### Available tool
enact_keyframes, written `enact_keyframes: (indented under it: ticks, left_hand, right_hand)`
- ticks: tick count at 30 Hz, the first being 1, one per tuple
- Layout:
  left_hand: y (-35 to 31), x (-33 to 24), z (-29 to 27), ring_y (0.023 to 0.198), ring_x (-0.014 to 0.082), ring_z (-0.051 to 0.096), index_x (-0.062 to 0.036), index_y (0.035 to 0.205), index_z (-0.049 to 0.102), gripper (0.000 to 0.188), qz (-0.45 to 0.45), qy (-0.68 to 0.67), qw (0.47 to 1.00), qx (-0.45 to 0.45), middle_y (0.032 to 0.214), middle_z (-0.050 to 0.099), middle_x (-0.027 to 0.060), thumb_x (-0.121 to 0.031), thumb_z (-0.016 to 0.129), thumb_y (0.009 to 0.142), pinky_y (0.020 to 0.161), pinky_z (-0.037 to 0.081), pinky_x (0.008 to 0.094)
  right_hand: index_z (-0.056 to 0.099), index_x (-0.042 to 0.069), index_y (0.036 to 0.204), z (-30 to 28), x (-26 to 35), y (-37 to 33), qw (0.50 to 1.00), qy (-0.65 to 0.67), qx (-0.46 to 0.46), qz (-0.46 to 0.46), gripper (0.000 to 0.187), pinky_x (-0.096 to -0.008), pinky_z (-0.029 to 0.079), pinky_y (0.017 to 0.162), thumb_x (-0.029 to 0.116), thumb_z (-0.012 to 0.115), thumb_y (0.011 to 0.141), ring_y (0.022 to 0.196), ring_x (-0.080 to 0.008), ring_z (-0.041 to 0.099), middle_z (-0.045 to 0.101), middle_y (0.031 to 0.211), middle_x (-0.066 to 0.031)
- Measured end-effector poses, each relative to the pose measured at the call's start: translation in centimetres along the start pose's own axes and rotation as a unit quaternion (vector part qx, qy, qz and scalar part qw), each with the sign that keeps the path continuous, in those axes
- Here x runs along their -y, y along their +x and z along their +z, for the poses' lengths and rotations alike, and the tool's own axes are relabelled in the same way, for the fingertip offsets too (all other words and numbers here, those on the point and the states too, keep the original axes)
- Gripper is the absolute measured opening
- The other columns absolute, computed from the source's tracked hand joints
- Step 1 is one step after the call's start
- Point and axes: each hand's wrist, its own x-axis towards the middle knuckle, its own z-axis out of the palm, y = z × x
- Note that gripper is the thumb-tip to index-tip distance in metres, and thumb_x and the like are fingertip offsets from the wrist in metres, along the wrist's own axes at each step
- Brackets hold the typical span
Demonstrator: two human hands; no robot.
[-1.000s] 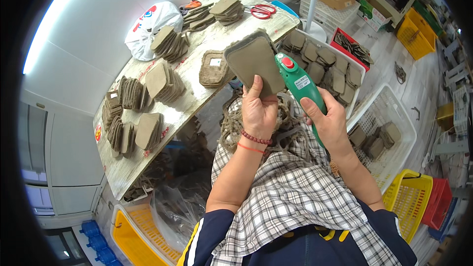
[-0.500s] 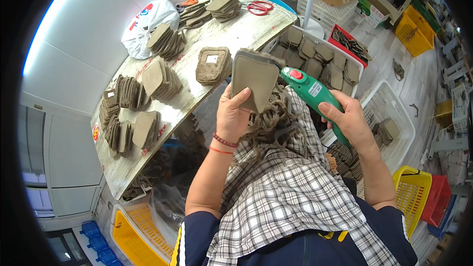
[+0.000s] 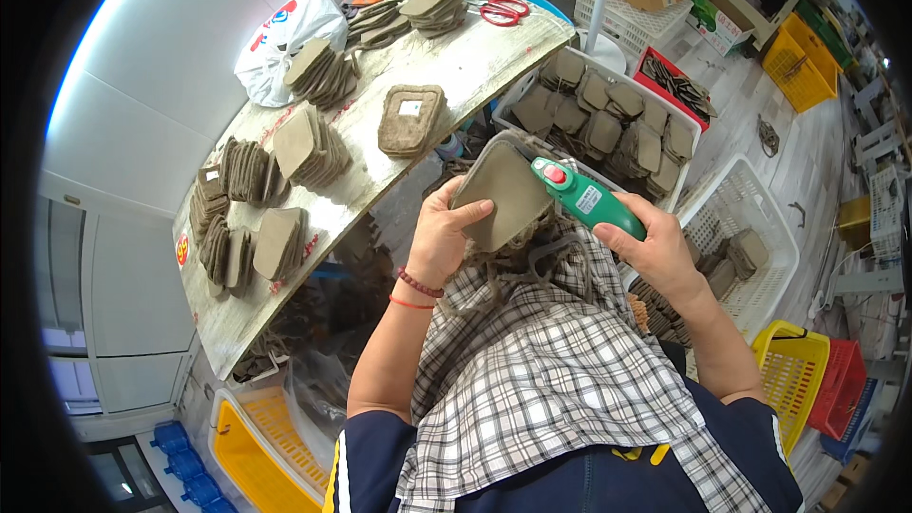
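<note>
My left hand (image 3: pixel 445 242) grips a flat grey-brown moulded pulp piece (image 3: pixel 503 192) by its lower left edge and holds it up over my lap. In my right hand (image 3: pixel 655 252) is a green hand-held power tool (image 3: pixel 584 199) with a red button, its tip against the piece's right edge. A plaid cloth (image 3: pixel 541 370) covers my lap beneath both hands. Trimmed strips hang under the piece.
A worn worktable (image 3: pixel 446 76) on the left carries several stacks of similar pieces, one single piece (image 3: pixel 410 120), a white plastic bag (image 3: pixel 285 38) and red scissors (image 3: pixel 502 9). White baskets (image 3: pixel 741 204) with more pieces stand to the right, yellow and red crates around the floor.
Both hands have lowered with the piece and tool, drawing closer to my lap. The piece has turned so its face tilts more toward the right.
</note>
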Motion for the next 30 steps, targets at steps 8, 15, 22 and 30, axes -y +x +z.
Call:
enact_keyframes:
  ticks: [8,15,22,30]
  left_hand:
    - [-0.7,-1.0,-1.5,0.083,0.012,0.064,-0.003,0.111,0.06,0.033,-0.051,0.069,0.996,0.017,0.096,0.066,0.0044,0.006,0.067,0.08,0.073,0.052,0.026]
    - [-0.7,-2.3,-3.0,0.075,0.0105,0.063,-0.0018,0.095,0.063,0.02,0.026,0.1,0.993,-0.052,0.086,0.067,0.0042,0.002,0.072,0.078,0.068,0.052,0.0257]
    - [-1.4,-3.3,-3.2,0.071,0.011,0.064,0.0008,0.09,0.065,0.015,0.04,0.111,0.99,-0.074,0.085,0.069,0.0062,0.001,0.073,0.077,0.066,0.053,0.0254]
    - [-1.7,-4.0,-3.7,0.07,0.0115,0.065,0.0017,0.094,0.065,0.019,-0.008,0.179,0.984,-0.025,0.085,0.069,0.0072,0.002,0.072,0.077,0.066,0.053,0.0254]
  right_hand:
    - [0.064,0.001,0.104,-0.3,0.2,0.8,0.987,0.116,0.079,0.083,0.04,-0.0211,0.043,0.053,0.037,0.069,0.087,0.06,-0.0055,0.051,0.057,0.073,0.0009]
    - [0.064,0.0,0.101,-1.1,-0.2,0.8,0.979,0.113,0.13,0.106,0.039,-0.0216,0.044,0.052,0.036,0.069,0.087,0.059,-0.0056,0.051,0.058,0.072,-0.0002]
    - [0.061,0.002,0.096,-0.9,0.6,0.8,0.975,0.09,0.169,0.115,0.039,-0.0225,0.043,0.052,0.039,0.067,0.086,0.06,-0.0065,0.051,0.055,0.07,0.0]
    - [0.064,0.0,0.105,-0.3,0.9,1.4,0.974,0.065,0.197,0.097,0.038,-0.0221,0.044,0.052,0.032,0.071,0.085,0.058,-0.0052,0.051,0.058,0.072,0.0007]
